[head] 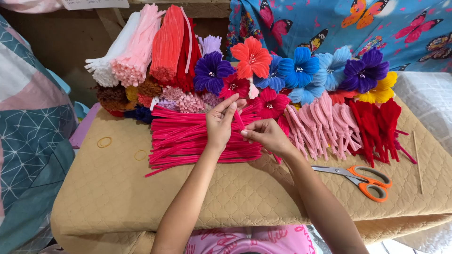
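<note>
Here, listed from near to far. My left hand (220, 123): fingers pinched closed on a short pink pipe cleaner (239, 120), thumb and forefinger pointing up toward the flowers. My right hand (266, 135): fingertips closed on the lower end of the same pipe cleaner, just right of the left hand, the two hands almost touching. The held piece stands tilted between them, above the middle of the cushion.

Under both hands: a loose pile of pink pipe cleaners (188, 138), lying mostly left to right on a tan quilted cushion (245, 193).

Right, near edge: orange-handled scissors (360, 178), blades pointing left, well apart from my hands. Further right: a thin wooden stick (417, 160).

Left, on the cushion: two rubber bands (104, 142), lying flat, near the pile.

Far left: upright bundles of pipe cleaners (150, 47) in white, pale pink, coral and red, with darker bundles below them.

Far middle to right: finished pipe-cleaner flowers (301, 68) in purple, orange, blue, magenta and yellow; just below them, rows of folded pink and red petals (339, 122).

Far right, behind: a blue butterfly-print cloth (329, 19).
</note>
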